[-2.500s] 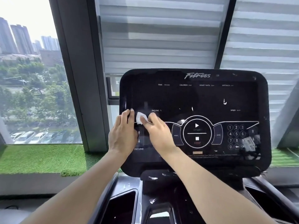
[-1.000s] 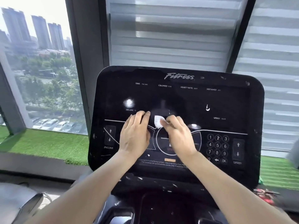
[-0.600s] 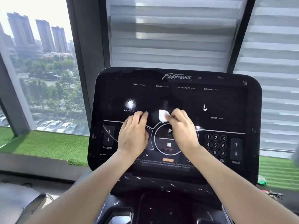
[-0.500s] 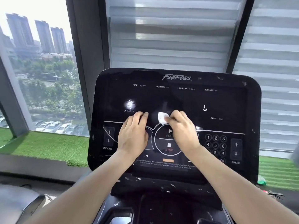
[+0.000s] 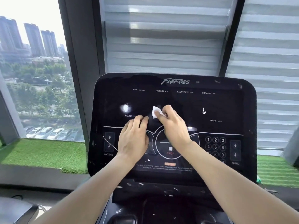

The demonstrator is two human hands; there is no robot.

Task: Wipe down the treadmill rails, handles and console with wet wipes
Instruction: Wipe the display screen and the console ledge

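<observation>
Right hand: curled fingers pinch a crumpled white wet wipe against the glossy black, round-cornered console, mid-screen; left hand: straight fingers together, resting flat on the panel just beside.

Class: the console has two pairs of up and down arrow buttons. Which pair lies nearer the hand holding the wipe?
The INCLINE arrows, left of the STOP circle; the SPEED arrows sit farther from the right hand pinching the wipe.
</observation>
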